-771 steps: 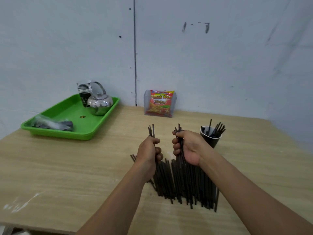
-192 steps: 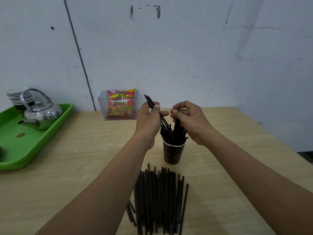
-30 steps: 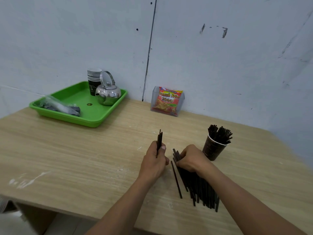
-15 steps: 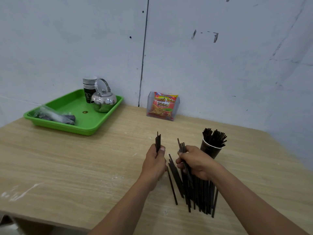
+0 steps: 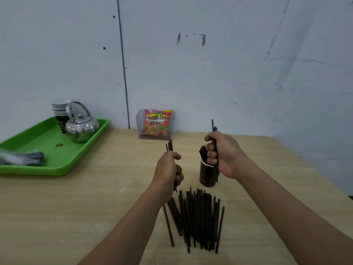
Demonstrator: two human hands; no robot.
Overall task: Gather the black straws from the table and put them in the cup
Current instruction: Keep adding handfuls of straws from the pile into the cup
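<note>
Head, left hand (image 5: 169, 170), right hand (image 5: 224, 153) fisted on straws (image 5: 170, 145)

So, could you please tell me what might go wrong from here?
1. The cup is already crowded with straws; forcing in the right bunch, gripped by the right hand, could tip it, as no hand seems to hold it.
2. The left hand grips the thin left bunch; one could slip out onto the pile.

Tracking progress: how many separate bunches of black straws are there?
4: one in the left hand, one in the right hand, one in the dark paper cup, one loose on the wooden table. None seems hidden.
</note>
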